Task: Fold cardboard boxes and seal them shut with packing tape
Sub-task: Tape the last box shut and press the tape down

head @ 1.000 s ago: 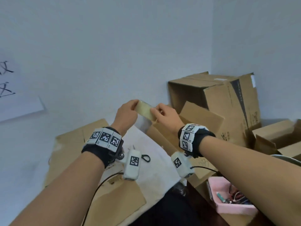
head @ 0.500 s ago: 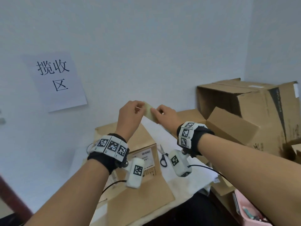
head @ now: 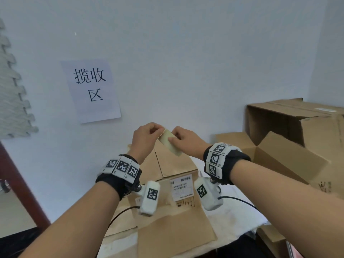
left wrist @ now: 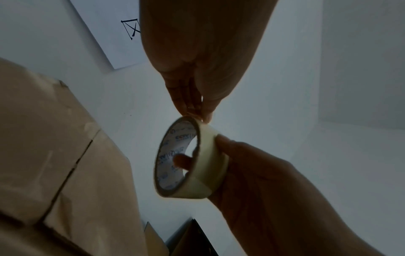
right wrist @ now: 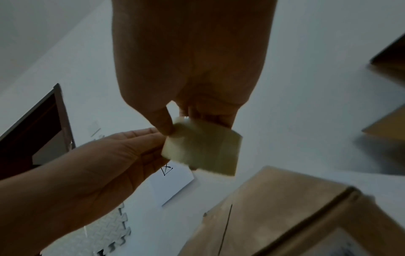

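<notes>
A pale yellow packing tape roll [head: 170,143] hangs in the air above a closed brown cardboard box [head: 175,164] that bears a white shipping label [head: 181,187]. My right hand [head: 174,140] grips the roll, with the thumb on its outer face and a finger through the core [left wrist: 181,162]. My left hand [head: 158,132] pinches the roll's upper rim between thumb and fingertips [left wrist: 195,112]. In the right wrist view the roll [right wrist: 201,147] sits under my right thumb [right wrist: 164,124], and the left hand's fingers [right wrist: 151,135] meet its edge. The box's front flap [head: 173,229] lies open towards me.
Large open cardboard boxes [head: 297,138] stand at the right against the wall. A paper sign [head: 91,90] hangs on the wall, with foam mat pieces [head: 13,90] and a dark door frame [head: 18,183] at the left. White table covering [head: 232,216] shows beside the box.
The head view has swung left, bringing the labelled box under my hands. Both hands kept hold of the tape roll and moved closer together on it.
</notes>
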The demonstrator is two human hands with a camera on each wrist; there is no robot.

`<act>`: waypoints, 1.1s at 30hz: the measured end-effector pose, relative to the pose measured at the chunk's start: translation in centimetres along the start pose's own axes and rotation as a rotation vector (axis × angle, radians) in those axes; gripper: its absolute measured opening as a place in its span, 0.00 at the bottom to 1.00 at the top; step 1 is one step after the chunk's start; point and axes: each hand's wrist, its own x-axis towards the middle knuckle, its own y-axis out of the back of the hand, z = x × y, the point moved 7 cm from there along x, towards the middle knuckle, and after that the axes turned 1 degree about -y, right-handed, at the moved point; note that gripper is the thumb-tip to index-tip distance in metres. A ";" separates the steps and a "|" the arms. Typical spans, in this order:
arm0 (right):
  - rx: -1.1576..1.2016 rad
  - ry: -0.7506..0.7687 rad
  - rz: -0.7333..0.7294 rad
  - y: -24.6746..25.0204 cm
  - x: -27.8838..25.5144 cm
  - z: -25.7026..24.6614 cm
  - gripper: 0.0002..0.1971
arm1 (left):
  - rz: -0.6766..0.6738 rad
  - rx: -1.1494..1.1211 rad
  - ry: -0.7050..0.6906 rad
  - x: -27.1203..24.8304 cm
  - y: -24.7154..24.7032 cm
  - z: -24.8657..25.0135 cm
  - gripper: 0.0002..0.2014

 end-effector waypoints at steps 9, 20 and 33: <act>0.072 -0.037 -0.082 -1.5 0.3 -0.5 0.13 | -0.060 -0.014 -0.002 -0.9 0.8 -0.4 0.04; 0.215 -0.112 -0.129 -1.3 0.4 1.4 0.09 | -0.122 0.018 -0.019 -0.5 0.6 -0.1 0.03; 0.535 -0.156 -0.033 -3.3 0.9 3.0 0.06 | -0.271 -0.285 0.227 -0.6 -0.7 -1.9 0.08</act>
